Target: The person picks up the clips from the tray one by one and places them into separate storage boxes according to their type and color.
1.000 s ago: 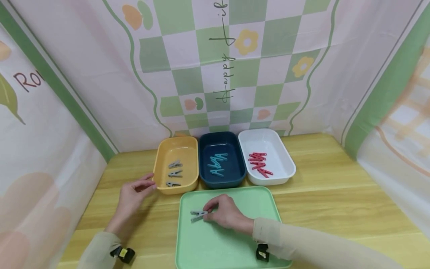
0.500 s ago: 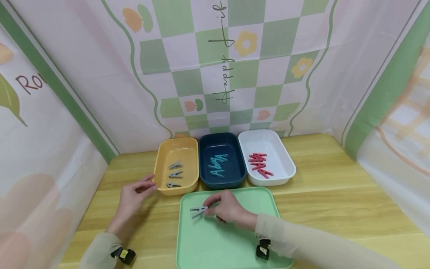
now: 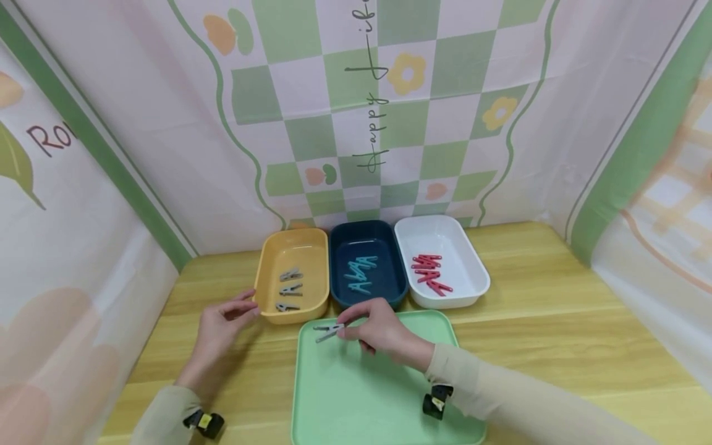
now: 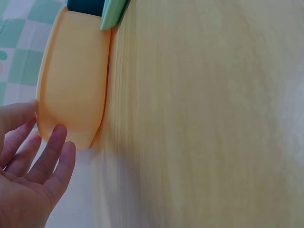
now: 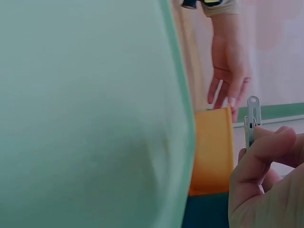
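Observation:
My right hand (image 3: 384, 334) pinches a grey clothespin (image 3: 329, 331) between thumb and fingers above the far left part of the green tray (image 3: 378, 402). In the right wrist view the clothespin (image 5: 253, 114) points up past the fingertips. My left hand (image 3: 219, 324) touches the front left corner of the yellow bin (image 3: 295, 316), its fingers loosely extended in the left wrist view. Several grey clothespins (image 3: 291, 290) lie in that bin. The dark blue bin (image 3: 367, 230) beside it holds teal clothespins (image 3: 360, 275), and the white bin (image 3: 467, 272) holds red ones.
The three bins stand side by side at the back of the wooden table (image 3: 556, 346), against a patterned cloth (image 3: 384, 136). The green tray lies in front of them, close to the blue bin. Cloth walls rise at both sides.
My right hand has lifted the grey clothespin off the tray and moved it away from me, toward the bins. The left hand stays at the yellow bin's corner.

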`<state>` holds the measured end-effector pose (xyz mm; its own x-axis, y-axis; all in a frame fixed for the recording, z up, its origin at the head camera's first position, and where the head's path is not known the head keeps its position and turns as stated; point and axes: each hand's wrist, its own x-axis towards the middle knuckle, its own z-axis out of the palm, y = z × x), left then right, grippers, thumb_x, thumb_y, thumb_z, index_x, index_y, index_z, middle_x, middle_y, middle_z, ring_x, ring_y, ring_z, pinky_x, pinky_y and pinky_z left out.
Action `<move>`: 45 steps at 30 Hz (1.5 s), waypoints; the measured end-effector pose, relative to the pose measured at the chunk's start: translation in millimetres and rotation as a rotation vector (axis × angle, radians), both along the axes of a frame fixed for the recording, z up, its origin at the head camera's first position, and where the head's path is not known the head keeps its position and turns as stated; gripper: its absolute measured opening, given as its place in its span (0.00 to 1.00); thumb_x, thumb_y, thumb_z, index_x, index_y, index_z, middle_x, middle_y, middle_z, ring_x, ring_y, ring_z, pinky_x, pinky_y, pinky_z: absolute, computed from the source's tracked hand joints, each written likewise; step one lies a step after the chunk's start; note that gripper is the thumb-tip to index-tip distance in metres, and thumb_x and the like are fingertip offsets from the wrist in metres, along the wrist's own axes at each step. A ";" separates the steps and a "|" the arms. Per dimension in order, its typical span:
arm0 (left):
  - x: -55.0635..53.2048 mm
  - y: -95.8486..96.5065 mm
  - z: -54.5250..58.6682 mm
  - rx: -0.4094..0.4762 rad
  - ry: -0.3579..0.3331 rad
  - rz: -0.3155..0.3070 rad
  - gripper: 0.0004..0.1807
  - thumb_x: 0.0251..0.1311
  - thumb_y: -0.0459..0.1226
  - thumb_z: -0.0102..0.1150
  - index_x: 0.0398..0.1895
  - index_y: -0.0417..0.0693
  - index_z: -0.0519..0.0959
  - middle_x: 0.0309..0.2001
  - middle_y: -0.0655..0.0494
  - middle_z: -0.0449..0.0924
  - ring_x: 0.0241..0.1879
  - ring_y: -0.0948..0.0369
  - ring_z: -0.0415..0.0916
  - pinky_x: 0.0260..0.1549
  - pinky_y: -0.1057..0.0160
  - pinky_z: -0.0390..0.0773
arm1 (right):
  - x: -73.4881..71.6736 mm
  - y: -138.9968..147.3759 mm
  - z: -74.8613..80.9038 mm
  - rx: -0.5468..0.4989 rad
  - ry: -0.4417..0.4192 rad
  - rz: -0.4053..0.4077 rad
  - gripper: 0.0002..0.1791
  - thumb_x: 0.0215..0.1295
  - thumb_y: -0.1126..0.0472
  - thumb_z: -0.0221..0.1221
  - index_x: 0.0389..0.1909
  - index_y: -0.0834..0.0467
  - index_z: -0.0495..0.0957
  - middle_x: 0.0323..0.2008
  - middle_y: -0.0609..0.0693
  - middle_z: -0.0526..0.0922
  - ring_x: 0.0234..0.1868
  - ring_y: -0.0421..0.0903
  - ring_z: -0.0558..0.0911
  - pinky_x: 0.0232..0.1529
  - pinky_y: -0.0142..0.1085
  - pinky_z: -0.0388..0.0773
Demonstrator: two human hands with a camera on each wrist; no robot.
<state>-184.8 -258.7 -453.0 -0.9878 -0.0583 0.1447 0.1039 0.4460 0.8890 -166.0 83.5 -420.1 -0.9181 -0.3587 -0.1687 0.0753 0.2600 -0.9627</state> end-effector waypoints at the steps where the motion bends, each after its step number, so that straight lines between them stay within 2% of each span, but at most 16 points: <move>1: 0.0 -0.1 -0.1 -0.001 -0.001 0.001 0.10 0.66 0.33 0.73 0.46 0.35 0.89 0.63 0.47 0.83 0.56 0.55 0.84 0.45 0.73 0.83 | -0.8 0.1 2.2 -0.004 0.002 -0.001 0.07 0.64 0.65 0.74 0.43 0.58 0.90 0.36 0.52 0.87 0.12 0.42 0.70 0.14 0.33 0.67; 4: 0.2 -0.1 0.3 0.002 -0.009 0.001 0.10 0.66 0.33 0.73 0.47 0.36 0.89 0.63 0.47 0.82 0.56 0.54 0.83 0.45 0.73 0.83 | -3.1 -0.1 9.8 -0.018 0.007 0.008 0.07 0.65 0.65 0.73 0.43 0.58 0.89 0.34 0.54 0.87 0.13 0.42 0.69 0.14 0.33 0.67; 13: -0.1 0.1 0.2 0.020 -0.020 0.003 0.10 0.65 0.32 0.73 0.46 0.35 0.89 0.63 0.46 0.82 0.54 0.63 0.83 0.46 0.72 0.84 | -9.5 -7.6 22.2 -0.036 -0.002 0.012 0.08 0.67 0.64 0.72 0.44 0.59 0.89 0.34 0.55 0.86 0.15 0.42 0.70 0.16 0.31 0.69; 23: -0.1 0.7 -0.1 0.030 -0.006 0.001 0.10 0.65 0.31 0.73 0.46 0.33 0.88 0.63 0.45 0.82 0.51 0.70 0.83 0.46 0.72 0.83 | -19.1 -20.8 35.3 -0.056 -0.021 0.007 0.08 0.67 0.63 0.72 0.46 0.58 0.89 0.31 0.53 0.86 0.15 0.42 0.70 0.15 0.30 0.68; 28: 0.2 1.3 0.2 0.030 -0.003 0.004 0.10 0.64 0.30 0.73 0.46 0.33 0.88 0.62 0.45 0.83 0.50 0.71 0.83 0.45 0.72 0.84 | -29.1 -26.4 40.6 -0.098 -0.038 0.019 0.08 0.67 0.64 0.72 0.46 0.59 0.89 0.29 0.52 0.86 0.16 0.42 0.70 0.15 0.29 0.68; 36: 0.3 1.9 1.8 0.023 0.001 0.008 0.10 0.64 0.29 0.73 0.46 0.32 0.88 0.62 0.44 0.82 0.54 0.61 0.84 0.45 0.72 0.84 | -47.2 -35.7 44.7 -0.141 -0.065 0.033 0.09 0.69 0.64 0.70 0.47 0.59 0.88 0.28 0.52 0.84 0.17 0.43 0.70 0.18 0.30 0.69; 45: 0.6 2.2 1.5 0.053 0.000 0.007 0.12 0.63 0.29 0.73 0.46 0.30 0.87 0.62 0.43 0.82 0.51 0.68 0.84 0.45 0.72 0.84 | -71.2 -54.1 41.7 -0.138 -0.050 0.000 0.08 0.67 0.64 0.71 0.46 0.59 0.89 0.36 0.58 0.87 0.17 0.42 0.70 0.18 0.30 0.70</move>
